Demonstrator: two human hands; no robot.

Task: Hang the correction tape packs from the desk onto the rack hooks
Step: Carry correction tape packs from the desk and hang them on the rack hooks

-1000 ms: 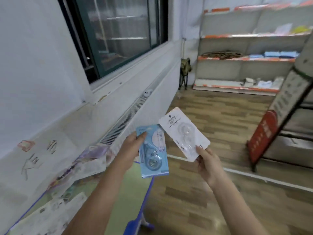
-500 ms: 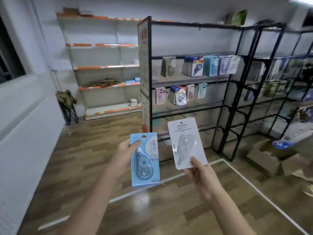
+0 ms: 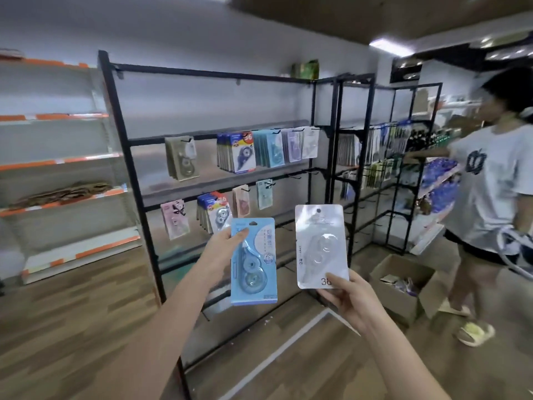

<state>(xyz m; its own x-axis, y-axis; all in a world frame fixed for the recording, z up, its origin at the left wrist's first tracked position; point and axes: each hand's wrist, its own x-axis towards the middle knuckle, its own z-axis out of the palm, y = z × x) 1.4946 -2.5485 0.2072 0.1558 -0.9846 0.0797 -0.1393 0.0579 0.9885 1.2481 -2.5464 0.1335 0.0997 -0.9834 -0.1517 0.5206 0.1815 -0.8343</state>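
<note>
Blue card and white card, one pack in each of the hands. The left hand (image 3: 223, 243) grips the blue correction tape pack (image 3: 253, 261) by its top corner, thumb on the front. The right hand (image 3: 350, 298) pinches the white correction tape pack (image 3: 320, 246) at its bottom edge, and the pack stands up straight. The two packs are side by side and do not touch.

Past both hands, in front of them, stands the black rack (image 3: 138, 183). Many packs already hang on its hooks (image 3: 294, 176) in two rows. Some hooks above the right hand look bare, so there seems to be room.

Neither pack is on a hook yet. Both are held up in the air, well apart from the rack. So these two are carried over, and the hanging part is left to do. The table is not in sight, so I cannot tell how many packs wait there.

Off past the right hand, another person (image 3: 490, 180) reaches toward another rack, and a cardboard box (image 3: 403, 287) sits on the floor.
</note>
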